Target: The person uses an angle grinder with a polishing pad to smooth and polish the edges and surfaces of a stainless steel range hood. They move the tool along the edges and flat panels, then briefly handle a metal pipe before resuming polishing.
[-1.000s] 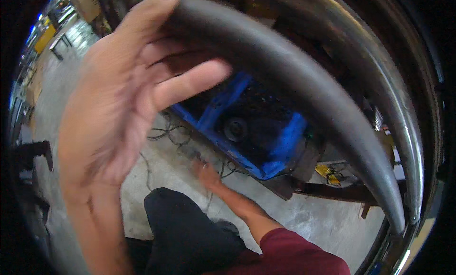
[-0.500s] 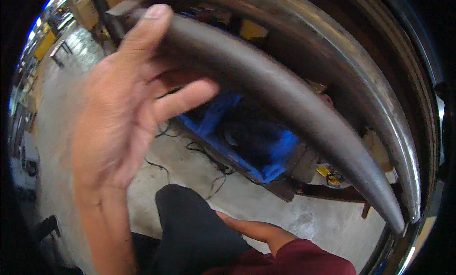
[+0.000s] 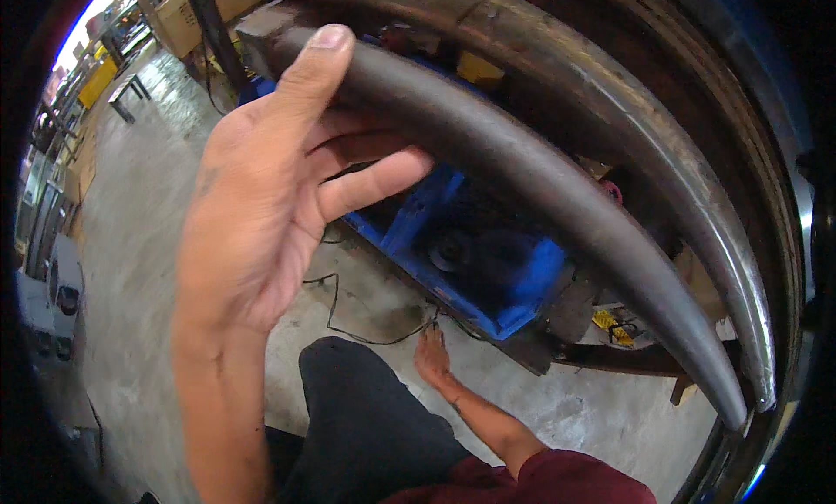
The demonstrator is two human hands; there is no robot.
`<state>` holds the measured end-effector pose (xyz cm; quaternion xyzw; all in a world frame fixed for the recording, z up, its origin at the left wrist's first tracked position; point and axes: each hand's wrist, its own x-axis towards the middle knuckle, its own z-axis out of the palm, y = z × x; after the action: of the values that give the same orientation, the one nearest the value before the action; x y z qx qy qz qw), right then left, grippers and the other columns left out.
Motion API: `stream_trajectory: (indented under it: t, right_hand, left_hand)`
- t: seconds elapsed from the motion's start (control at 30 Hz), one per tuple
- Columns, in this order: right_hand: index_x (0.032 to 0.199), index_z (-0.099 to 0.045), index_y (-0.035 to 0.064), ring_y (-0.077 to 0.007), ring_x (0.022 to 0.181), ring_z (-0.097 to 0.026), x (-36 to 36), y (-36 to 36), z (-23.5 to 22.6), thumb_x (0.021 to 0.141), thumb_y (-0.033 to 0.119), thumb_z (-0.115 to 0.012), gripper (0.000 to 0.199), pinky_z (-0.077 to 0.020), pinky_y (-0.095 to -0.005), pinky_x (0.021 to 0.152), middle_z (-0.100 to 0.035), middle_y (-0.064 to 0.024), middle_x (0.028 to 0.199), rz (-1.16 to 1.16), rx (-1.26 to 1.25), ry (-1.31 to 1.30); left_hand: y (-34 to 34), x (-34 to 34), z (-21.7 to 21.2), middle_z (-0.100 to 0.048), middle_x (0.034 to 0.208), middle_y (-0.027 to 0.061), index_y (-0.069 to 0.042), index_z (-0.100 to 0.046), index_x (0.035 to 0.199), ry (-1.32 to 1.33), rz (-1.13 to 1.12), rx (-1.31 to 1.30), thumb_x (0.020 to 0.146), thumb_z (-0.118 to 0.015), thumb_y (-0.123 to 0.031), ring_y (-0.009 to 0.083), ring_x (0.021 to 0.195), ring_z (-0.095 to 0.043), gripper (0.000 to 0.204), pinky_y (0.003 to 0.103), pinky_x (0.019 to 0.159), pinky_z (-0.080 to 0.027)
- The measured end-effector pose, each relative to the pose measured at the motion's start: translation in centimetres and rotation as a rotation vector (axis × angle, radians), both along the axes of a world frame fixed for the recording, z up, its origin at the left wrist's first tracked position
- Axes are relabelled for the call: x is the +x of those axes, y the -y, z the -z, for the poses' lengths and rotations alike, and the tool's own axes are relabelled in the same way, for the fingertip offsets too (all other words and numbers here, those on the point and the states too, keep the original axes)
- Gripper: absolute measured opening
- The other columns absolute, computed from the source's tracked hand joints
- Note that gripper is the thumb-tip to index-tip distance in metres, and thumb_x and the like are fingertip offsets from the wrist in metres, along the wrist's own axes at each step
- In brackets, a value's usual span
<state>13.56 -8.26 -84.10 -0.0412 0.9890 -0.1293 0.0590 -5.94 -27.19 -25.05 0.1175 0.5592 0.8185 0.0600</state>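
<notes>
A long dark-grey metal pipe (image 3: 557,177) runs slantwise across the view, from the upper left to the lower right. My left hand (image 3: 279,173) is closed around its upper left end, with the thumb on top and the other fingers curled underneath. Much lower, near the floor, my right hand (image 3: 431,356) reaches out with its fingers extended. Its fingertips are at a thin black cable (image 3: 374,340); whether they touch it I cannot tell. The right hand looks small and its finger detail is limited.
Behind the pipe is a blue metal frame or bin (image 3: 418,273) with a dark inside. A second, shinier steel bar (image 3: 697,177) runs beside the pipe on the right. Yellow items (image 3: 614,325) lie on a low shelf. A small black stand (image 3: 131,94) is on the concrete floor at far left.
My right hand has moved from beside my leg out toward the cable near the blue frame. My left hand keeps its hold on the pipe; the view has shifted slightly.
</notes>
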Motion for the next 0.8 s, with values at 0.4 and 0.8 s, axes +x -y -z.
stream_trajectory:
  t: [0.4,0.8]
  right_hand:
    - [0.155,-0.050,-0.0041,-0.0467,0.143,-0.057,0.1,6.7,-17.4,0.107,0.029,-0.060,0.059,-0.0465,-0.0531,0.120,-0.058,-0.0319,0.151,-0.603,-1.100,0.758]
    - [0.159,-0.054,-0.0003,-0.0457,0.127,-0.070,-16.6,6.3,-2.4,0.107,0.020,-0.055,0.056,-0.0576,-0.0563,0.107,-0.064,-0.0260,0.150,-0.050,0.064,0.198]
  left_hand:
    - [0.4,0.2,-0.4,-0.074,0.127,0.0179,0.005,-0.062,0.141,0.005,0.053,0.047,0.109,-0.076,-0.039,0.0231,0.112,-0.079,0.056,0.028,0.086,-0.073]
    - [-0.3,0.2,0.1,-0.075,0.124,0.0186,0.004,-0.064,0.139,0.017,-0.008,0.023,0.108,-0.075,-0.045,0.0228,0.108,-0.079,0.059,0.028,0.086,-0.072]
